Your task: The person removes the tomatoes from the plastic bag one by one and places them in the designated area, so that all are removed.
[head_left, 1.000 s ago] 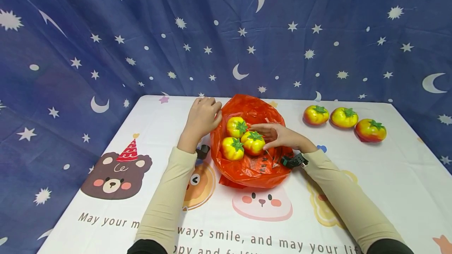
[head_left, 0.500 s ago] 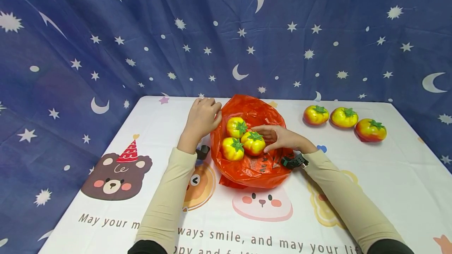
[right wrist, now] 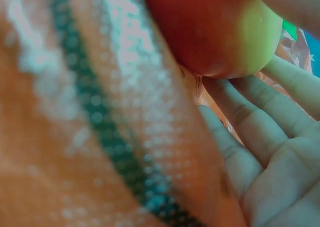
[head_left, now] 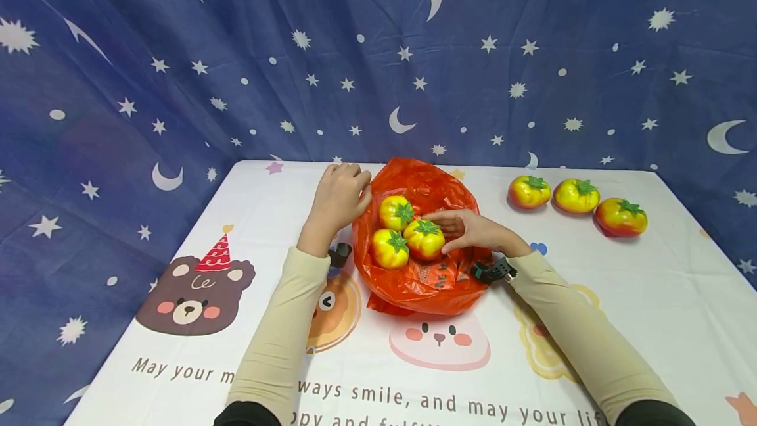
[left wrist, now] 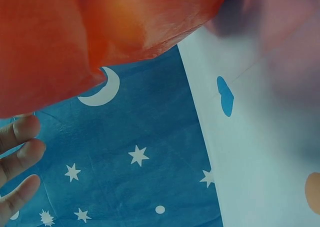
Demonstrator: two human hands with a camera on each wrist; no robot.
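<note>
In the head view an orange-red plastic bag (head_left: 414,291) stands with its mouth spread. Inside are three glossy yellow-red tomatoes with green leaf tops: the upper tomato (head_left: 393,212), the lower-left tomato (head_left: 387,252) and the right tomato (head_left: 423,242). My left hand (head_left: 340,196) pinches the bag's left rim; in the left wrist view several fingers (left wrist: 22,152) show beneath the plastic. My right hand (head_left: 473,230) reaches inside with extended fingers behind the right tomato and the thumb at its side. A tomato (right wrist: 220,29) lies against those fingers in the right wrist view.
Three more tomatoes lie in a slanted row at the back right: one on the left (head_left: 529,193), one in the middle (head_left: 576,197) and one on the right (head_left: 621,219). A printed white cloth (head_left: 668,321) covers the table. Behind it hangs a blue starry curtain (head_left: 378,71).
My right hand has shifted very slightly to the right, its fingers loosening a little from the right tomato. The left hand, bag and tomatoes look the same.
</note>
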